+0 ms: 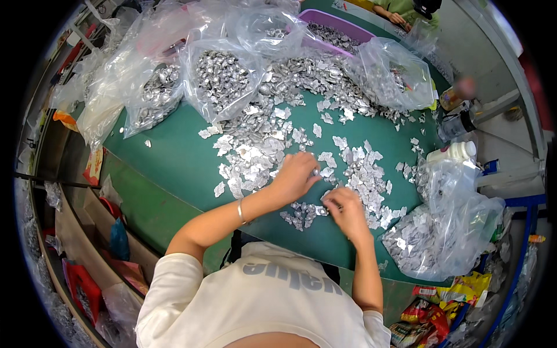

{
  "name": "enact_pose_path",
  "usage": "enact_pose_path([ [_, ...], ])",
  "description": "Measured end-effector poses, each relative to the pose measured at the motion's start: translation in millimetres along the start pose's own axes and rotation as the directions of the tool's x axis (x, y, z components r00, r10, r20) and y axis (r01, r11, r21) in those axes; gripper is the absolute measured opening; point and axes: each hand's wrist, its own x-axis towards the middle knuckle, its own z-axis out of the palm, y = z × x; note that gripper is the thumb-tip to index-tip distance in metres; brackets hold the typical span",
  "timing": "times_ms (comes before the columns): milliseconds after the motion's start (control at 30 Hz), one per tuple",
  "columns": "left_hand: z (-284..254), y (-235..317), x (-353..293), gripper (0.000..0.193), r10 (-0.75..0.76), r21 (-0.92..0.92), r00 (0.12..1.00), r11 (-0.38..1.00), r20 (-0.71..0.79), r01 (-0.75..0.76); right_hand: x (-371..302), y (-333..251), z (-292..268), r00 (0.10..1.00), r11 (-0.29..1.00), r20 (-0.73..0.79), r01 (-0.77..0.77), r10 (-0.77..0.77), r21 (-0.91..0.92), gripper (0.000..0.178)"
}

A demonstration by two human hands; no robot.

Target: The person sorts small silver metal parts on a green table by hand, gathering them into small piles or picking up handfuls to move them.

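My left hand (pixel 295 176), with a bangle on its wrist, is closed over the green table, and a small silver metal piece shows at its fingertips. Close by on the right, my right hand (pixel 348 213) has its fingers pinched together; what they hold is too small to make out. Under and between the hands lies a small group of silver metal pieces (pixel 301 217). A heap of flat, irregular silver pieces (pixel 249 162) spreads left of my left hand. Another strip of such flat pieces (pixel 365 174) lies beyond my right hand.
Clear plastic bags of silver pieces (pixel 220 78) stand at the back, beside a purple bin (pixel 362 32). Another filled bag (pixel 432 238) sits at the right edge, near a white bottle (pixel 461 152). A co-worker's hands (pixel 396 18) show at the far right.
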Motion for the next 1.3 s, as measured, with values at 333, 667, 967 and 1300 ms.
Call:
enact_pose_path([
  [333,-4.8,-0.4,-43.7,0.025,0.091,0.003,0.942,0.995,0.322,-0.097,34.0,15.9,-0.3,0.879,0.873,-0.471,-0.171,-0.074,-0.456,0.01],
  [667,-0.5,-29.3,14.1,0.027,-0.025,0.333,0.997,0.942,-0.069,0.047,7.3,9.8,16.6,0.936,0.992,-0.35,-0.015,-0.03,-0.125,0.006],
  [967,9.0,-38.5,14.9,0.017,0.097,0.348,0.992,0.935,-0.076,-0.065,21.0,12.1,-3.4,0.914,0.944,-0.405,-0.126,-0.009,-0.304,0.015],
  [1300,-4.9,8.9,-45.7,0.017,0.113,0.023,0.98,0.993,0.165,-0.118,36.5,37.6,-9.9,0.868,0.903,-0.496,-0.208,-0.007,-0.376,0.016],
])
